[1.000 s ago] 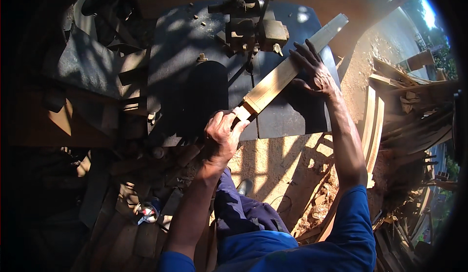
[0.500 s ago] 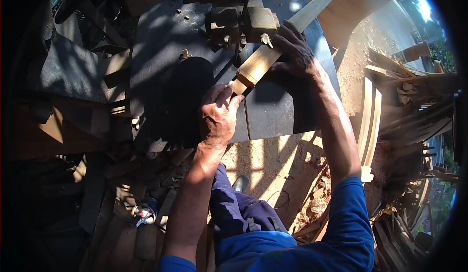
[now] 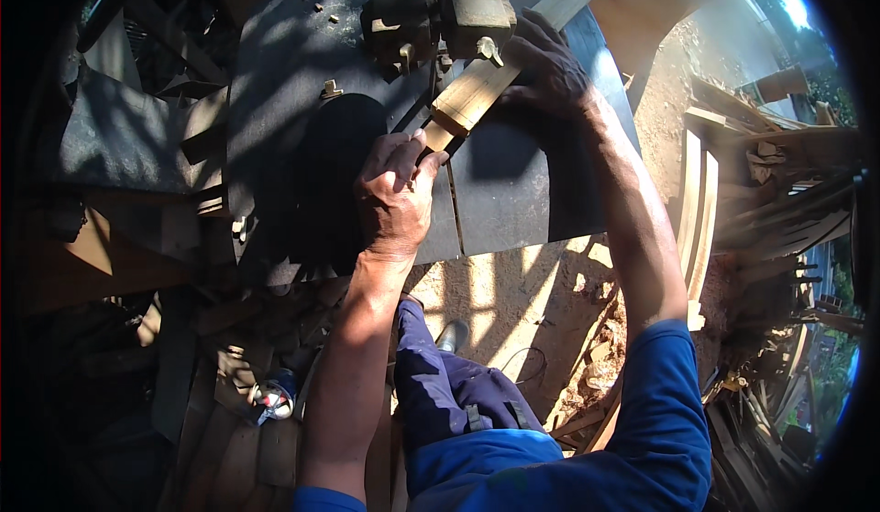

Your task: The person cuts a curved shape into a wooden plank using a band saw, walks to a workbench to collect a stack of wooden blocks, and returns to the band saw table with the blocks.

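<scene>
A pale wooden piece (image 3: 484,88) with a narrower, stepped near end lies slantwise over a dark saw table (image 3: 513,177), its far end pointing to the upper right. The fingers and thumb of my left hand (image 3: 396,198) pinch the narrow near end. Farther along, my right hand (image 3: 550,70) is wrapped over the piece, its fingers partly in shadow. Just left of the right hand stand the machine's blocky guide parts (image 3: 478,24), with a wing screw beside the wood. I cannot make out the blade where it meets the wood.
A thin slot (image 3: 456,209) runs to the table's near edge. Small offcuts (image 3: 331,90) lie on the table's left part. Long curved boards (image 3: 698,219) lean at the right. Scrap wood (image 3: 243,448) and a small can-like container (image 3: 275,399) are at the lower left.
The whole view has shifted slightly, so table, guide parts and hands sit higher and more to the left. Both hands keep their grip on the wooden piece; little else differs.
</scene>
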The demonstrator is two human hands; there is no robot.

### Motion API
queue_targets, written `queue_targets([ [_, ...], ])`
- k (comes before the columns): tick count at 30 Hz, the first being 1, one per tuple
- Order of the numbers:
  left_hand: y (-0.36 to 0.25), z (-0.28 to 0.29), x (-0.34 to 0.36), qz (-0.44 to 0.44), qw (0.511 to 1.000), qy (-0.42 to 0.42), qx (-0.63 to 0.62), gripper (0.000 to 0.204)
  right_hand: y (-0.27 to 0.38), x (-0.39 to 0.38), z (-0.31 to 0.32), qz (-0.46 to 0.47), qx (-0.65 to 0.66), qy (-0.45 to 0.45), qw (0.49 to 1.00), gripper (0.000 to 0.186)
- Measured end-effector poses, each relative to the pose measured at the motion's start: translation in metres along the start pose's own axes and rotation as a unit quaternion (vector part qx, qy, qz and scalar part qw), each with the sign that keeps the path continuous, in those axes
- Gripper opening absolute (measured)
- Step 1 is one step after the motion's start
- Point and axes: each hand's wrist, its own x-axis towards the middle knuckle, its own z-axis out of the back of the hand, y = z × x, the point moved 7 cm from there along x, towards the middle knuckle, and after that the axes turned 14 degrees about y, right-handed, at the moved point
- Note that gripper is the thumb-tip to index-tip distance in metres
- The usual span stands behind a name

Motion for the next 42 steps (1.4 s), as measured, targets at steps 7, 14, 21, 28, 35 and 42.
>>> queue_targets([
  [7,0.002,-0.001,0.003,-0.002,1.0,-0.005,0.021,0.036,0.0,0.002,0.001,0.008,0.014,-0.023,1.0,0.082],
  [14,0.004,-0.002,0.005,0.002,1.0,-0.006,0.013,0.036,0.002,0.004,0.002,0.044,-0.063,-0.064,0.995,0.077],
  [21,0.002,-0.001,0.007,0.022,1.0,0.001,0.014,0.034,0.011,0.008,0.011,0.095,-0.033,-0.111,0.989,0.068],
  [28,0.002,-0.001,0.009,0.054,0.998,0.014,0.008,0.032,-0.001,0.005,0.002,0.065,-0.022,-0.089,0.994,0.073],
  [35,0.003,0.0,0.01,0.052,0.998,0.014,0.012,0.033,0.01,0.013,0.011,0.057,-0.006,-0.082,0.995,0.073],
  [42,0.002,-0.002,0.009,0.058,0.998,0.019,0.007,0.032,0.034,0.01,0.035,-0.012,0.08,-0.042,0.996,0.079],
])
